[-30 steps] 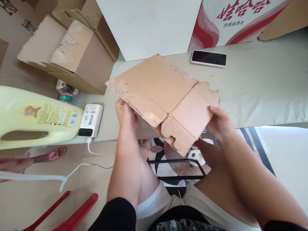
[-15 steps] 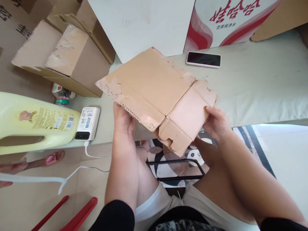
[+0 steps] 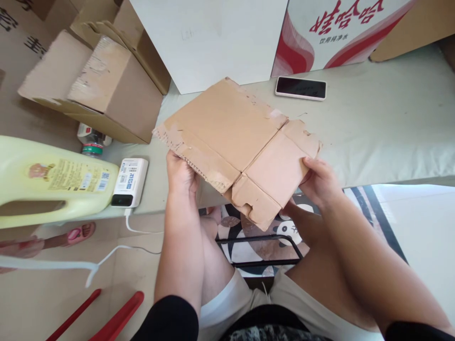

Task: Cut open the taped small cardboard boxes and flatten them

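A torn piece of brown cardboard box (image 3: 227,128), creased into panels with ragged edges, is held up above my lap and the bench's front edge. My left hand (image 3: 181,173) grips its lower left edge from beneath, with most of the fingers hidden behind the board. At the right end, my right hand (image 3: 320,177) pinches the lighter panel, thumb on top and the other fingers underneath. A small flap with a notched edge hangs from the near side of the cardboard.
Brown cardboard boxes (image 3: 131,94) stand at the left, near a yellow jug (image 3: 53,180) and a white power bank (image 3: 130,182) with a cable. A phone (image 3: 301,88) lies on the bench cover (image 3: 384,128). White-and-red carton (image 3: 330,38) behind. Another person's foot (image 3: 81,233) shows lower left.
The cardboard's far left corner has shifted right and slightly down, so the piece lies a little flatter. Both hands keep their grip nearly in place.
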A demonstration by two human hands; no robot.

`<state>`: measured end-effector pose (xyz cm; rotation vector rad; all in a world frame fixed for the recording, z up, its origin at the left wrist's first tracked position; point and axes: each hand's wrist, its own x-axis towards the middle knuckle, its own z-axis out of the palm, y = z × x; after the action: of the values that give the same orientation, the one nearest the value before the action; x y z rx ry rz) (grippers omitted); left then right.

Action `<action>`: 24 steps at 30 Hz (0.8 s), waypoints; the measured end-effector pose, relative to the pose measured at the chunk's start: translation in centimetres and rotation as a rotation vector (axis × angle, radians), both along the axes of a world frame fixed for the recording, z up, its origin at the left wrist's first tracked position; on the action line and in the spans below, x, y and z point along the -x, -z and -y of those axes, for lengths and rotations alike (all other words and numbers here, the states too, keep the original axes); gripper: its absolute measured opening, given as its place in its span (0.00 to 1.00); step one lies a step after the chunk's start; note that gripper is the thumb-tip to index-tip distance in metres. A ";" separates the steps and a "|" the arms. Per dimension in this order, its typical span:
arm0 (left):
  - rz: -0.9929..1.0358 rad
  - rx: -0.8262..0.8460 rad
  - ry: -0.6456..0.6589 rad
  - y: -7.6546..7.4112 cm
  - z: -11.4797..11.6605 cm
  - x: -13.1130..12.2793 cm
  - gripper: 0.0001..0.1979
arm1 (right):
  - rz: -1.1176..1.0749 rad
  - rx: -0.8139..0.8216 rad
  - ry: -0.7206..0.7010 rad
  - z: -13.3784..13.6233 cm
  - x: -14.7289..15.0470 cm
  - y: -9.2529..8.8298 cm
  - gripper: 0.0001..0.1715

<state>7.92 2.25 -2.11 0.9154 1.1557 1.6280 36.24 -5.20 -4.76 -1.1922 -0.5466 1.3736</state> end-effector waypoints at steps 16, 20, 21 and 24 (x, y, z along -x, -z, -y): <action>0.079 -0.045 0.015 -0.9 0.3 0.3 0.26 | -0.021 -0.003 0.063 -0.2 -0.1 0.3 0.19; 0.154 -0.075 -0.043 -0.8 0.4 0.3 0.22 | 0.017 -0.018 0.103 -0.4 0.4 0.1 0.22; 0.171 -0.051 -0.045 -0.7 0.3 0.4 0.23 | 0.023 -0.019 0.109 -0.4 0.5 0.1 0.22; 0.205 0.059 0.033 -0.3 0.3 0.6 0.22 | 0.021 -0.022 0.120 -0.3 0.5 0.3 0.23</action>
<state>7.30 1.99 -1.80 0.7085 1.0360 1.6109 35.78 -4.86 -5.03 -1.2041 -0.4956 1.2519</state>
